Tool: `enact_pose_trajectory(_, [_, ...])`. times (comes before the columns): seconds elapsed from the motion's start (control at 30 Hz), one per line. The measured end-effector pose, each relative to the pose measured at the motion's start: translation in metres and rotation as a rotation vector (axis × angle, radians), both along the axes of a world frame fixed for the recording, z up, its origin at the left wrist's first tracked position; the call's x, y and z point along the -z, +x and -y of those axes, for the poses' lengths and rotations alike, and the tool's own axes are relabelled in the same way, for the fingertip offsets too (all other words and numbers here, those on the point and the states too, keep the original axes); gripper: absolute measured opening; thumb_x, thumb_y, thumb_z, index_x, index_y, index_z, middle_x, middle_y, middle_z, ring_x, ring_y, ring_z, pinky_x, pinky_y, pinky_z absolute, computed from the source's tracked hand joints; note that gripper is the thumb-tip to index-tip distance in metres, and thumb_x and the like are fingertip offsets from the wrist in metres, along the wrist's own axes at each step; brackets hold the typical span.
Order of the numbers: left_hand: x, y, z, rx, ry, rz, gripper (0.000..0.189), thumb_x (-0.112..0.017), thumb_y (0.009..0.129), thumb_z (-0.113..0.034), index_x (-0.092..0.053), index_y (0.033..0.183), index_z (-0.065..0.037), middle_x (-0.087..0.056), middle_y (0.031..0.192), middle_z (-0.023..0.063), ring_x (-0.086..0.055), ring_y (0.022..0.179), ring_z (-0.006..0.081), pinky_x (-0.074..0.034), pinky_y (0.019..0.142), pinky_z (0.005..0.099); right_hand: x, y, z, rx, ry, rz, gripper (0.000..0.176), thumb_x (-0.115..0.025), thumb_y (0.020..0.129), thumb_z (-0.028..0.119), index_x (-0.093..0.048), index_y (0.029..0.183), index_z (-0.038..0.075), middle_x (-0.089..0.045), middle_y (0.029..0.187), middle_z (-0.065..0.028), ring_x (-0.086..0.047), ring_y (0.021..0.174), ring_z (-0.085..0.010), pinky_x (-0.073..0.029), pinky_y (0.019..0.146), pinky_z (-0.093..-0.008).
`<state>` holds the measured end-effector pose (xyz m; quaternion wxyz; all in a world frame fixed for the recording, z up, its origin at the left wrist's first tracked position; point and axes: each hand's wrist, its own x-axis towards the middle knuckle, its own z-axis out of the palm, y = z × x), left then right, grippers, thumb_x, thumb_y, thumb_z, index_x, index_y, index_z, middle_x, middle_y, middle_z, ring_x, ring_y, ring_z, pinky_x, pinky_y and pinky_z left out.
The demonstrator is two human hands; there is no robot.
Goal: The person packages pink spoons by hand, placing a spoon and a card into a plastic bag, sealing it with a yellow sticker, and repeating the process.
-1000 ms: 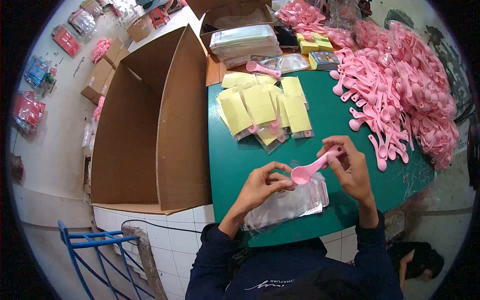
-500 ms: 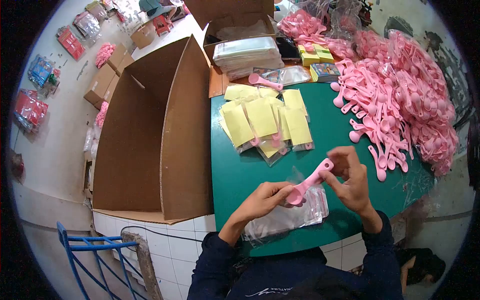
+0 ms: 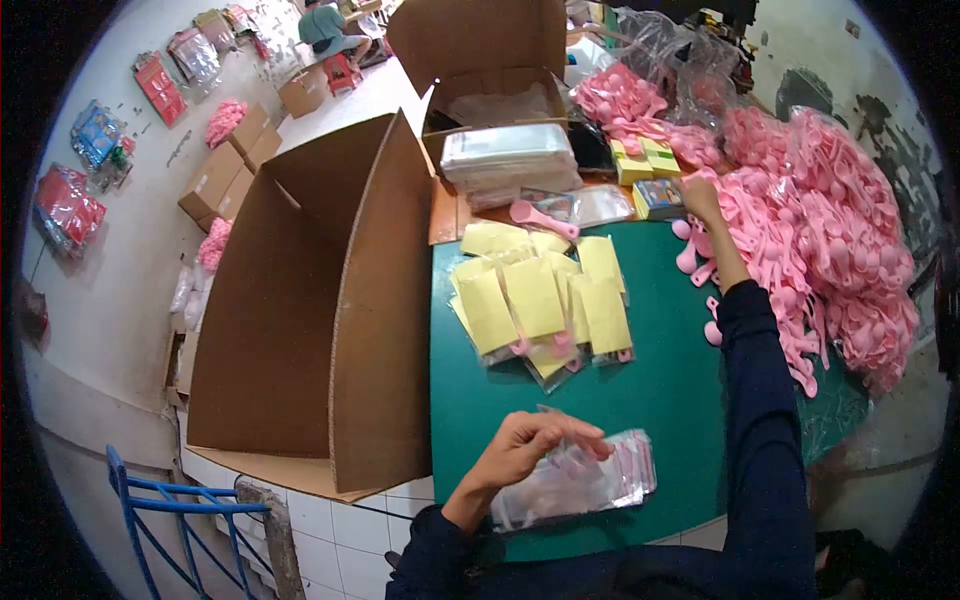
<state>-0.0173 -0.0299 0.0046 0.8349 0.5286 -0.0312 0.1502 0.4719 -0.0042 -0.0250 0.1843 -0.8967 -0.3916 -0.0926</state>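
My left hand [image 3: 530,450] is closed with its fingers pointing right, and clear plastic shows around them. The pink spoon seen there earlier cannot be made out now. Beneath it lies a pile of clear plastic bags [image 3: 570,497] near the table's front edge. My right arm stretches far forward, and my right hand [image 3: 702,199] is at the stack of printed cards [image 3: 659,200]; its fingertips are too small and hidden to read. Just to its right is the heap of loose pink spoons [image 3: 765,225]. Packed bags with yellow cards [image 3: 533,296] lie mid-table.
A large open cardboard box [image 3: 385,330] stands along the left of the green table [image 3: 680,400]. Behind are stacked clear sleeves [image 3: 508,155], yellow card blocks [image 3: 645,160] and a single pink spoon [image 3: 543,218]. A blue trolley frame [image 3: 190,507] stands lower left. Another person [image 3: 325,30] sits far back.
My right hand has left the pink spoon and moved forward to the card stack. My left hand has shifted slightly left and down; the spoon no longer shows in it. The view has tilted up.
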Motion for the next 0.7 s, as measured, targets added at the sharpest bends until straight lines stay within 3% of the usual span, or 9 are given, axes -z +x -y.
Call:
enact_pose_trajectory(0.03, [-0.002, -0.001, -0.001, 0.002, -0.011, -0.012, 0.044, -0.044, 0.095, -0.035, -0.062, 0.107, 0.003, -0.066, 0.095, 0.0158, -0.063, 0.092, 0.0230, -0.049, 0.081, 0.0337, 0.009, -0.004, 0.000, 0.066, -0.024, 0.116, 0.043, -0.058, 0.080, 0.040, -0.064, 0.085, -0.002, -0.062, 0.090, -0.0244, -0.060, 0.089, -0.0378, -0.047, 0.069, -0.0456])
enact_pose_trajectory(0.13, [-0.004, -0.003, -0.004, 0.005, -0.044, -0.061, 0.042, -0.043, 0.096, -0.033, -0.061, 0.108, 0.003, -0.066, 0.095, 0.0146, -0.063, 0.094, 0.0240, -0.049, 0.083, 0.0346, 0.011, 0.003, -0.012, 0.196, -0.027, -0.082, 0.036, -0.062, 0.076, 0.032, -0.063, 0.091, -0.001, -0.061, 0.096, -0.0254, -0.057, 0.095, -0.0403, -0.045, 0.075, -0.0470])
enact_pose_trajectory(0.23, [-0.005, 0.000, -0.002, 0.022, -0.097, -0.094, 0.039, -0.041, 0.097, -0.030, -0.060, 0.106, 0.004, -0.065, 0.095, 0.0137, -0.063, 0.093, 0.0232, -0.049, 0.081, 0.0321, 0.032, 0.017, -0.015, 0.222, 0.197, 0.081, 0.026, -0.063, 0.071, 0.017, -0.060, 0.092, 0.001, -0.060, 0.092, -0.0235, -0.057, 0.089, -0.0400, -0.045, 0.076, -0.0466])
enact_pose_trajectory(0.3, [0.000, 0.002, -0.002, -0.012, -0.017, -0.119, 0.047, -0.040, 0.096, -0.037, -0.057, 0.108, 0.006, -0.065, 0.095, 0.0201, -0.065, 0.088, 0.0273, -0.052, 0.076, 0.0352, 0.041, 0.027, -0.018, 0.262, 0.310, 0.143, 0.020, -0.062, 0.069, 0.010, -0.059, 0.087, 0.000, -0.061, 0.089, -0.0223, -0.059, 0.084, -0.0372, -0.045, 0.073, -0.0443])
enact_pose_trajectory(0.4, [-0.002, -0.001, -0.003, -0.109, 0.015, -0.177, 0.051, -0.040, 0.095, -0.040, -0.056, 0.108, 0.007, -0.065, 0.095, 0.0219, -0.065, 0.085, 0.0279, -0.052, 0.073, 0.0350, 0.014, 0.001, 0.000, 0.035, 0.405, -0.068, 0.029, -0.062, 0.068, 0.008, -0.060, 0.094, -0.003, -0.061, 0.087, -0.0180, -0.060, 0.081, -0.0272, -0.047, 0.069, -0.0360])
enact_pose_trajectory(0.43, [-0.003, 0.000, -0.002, -0.148, 0.007, -0.197, 0.051, -0.040, 0.095, -0.040, -0.056, 0.108, 0.007, -0.065, 0.095, 0.0212, -0.065, 0.085, 0.0271, -0.052, 0.072, 0.0341, -0.018, -0.030, 0.013, -0.142, 0.272, -0.279, 0.033, -0.054, 0.076, 0.009, -0.062, 0.106, -0.002, -0.066, 0.083, -0.0143, -0.062, 0.069, -0.0238, -0.048, 0.061, -0.0337])
enact_pose_trajectory(0.5, [-0.009, -0.001, -0.005, -0.151, 0.053, -0.218, 0.041, -0.041, 0.097, -0.032, -0.057, 0.110, 0.003, -0.065, 0.097, 0.0170, -0.064, 0.088, 0.0214, -0.051, 0.075, 0.0309, -0.056, -0.096, 0.040, -0.434, 0.401, -0.747, 0.030, -0.056, 0.079, 0.013, -0.063, 0.107, 0.001, -0.065, 0.087, -0.0066, -0.057, 0.069, -0.0123, -0.046, 0.059, -0.0249])
enact_pose_trajectory(0.6, [-0.020, 0.008, -0.008, -0.141, 0.093, -0.303, 0.034, -0.041, 0.098, -0.025, -0.058, 0.111, 0.001, -0.066, 0.098, 0.0140, -0.064, 0.089, 0.0174, -0.050, 0.075, 0.0266, -0.110, -0.215, 0.095, -0.498, 0.531, -0.902, 0.035, -0.057, 0.084, 0.008, -0.052, 0.118, 0.001, -0.045, 0.085, 0.0021, -0.044, 0.072, -0.0054, -0.040, 0.067, -0.0173])
enact_pose_trajectory(0.7, [-0.027, 0.017, -0.009, -0.130, 0.161, -0.374, 0.032, -0.042, 0.098, -0.024, -0.058, 0.109, 0.002, -0.066, 0.096, 0.0132, -0.064, 0.087, 0.0160, -0.051, 0.075, 0.0248, -0.111, -0.273, 0.128, -0.516, 0.756, -0.862, 0.035, -0.055, 0.084, 0.001, -0.051, 0.118, 0.000, -0.043, 0.084, 0.0006, -0.044, 0.075, -0.0064, -0.040, 0.067, -0.0191])
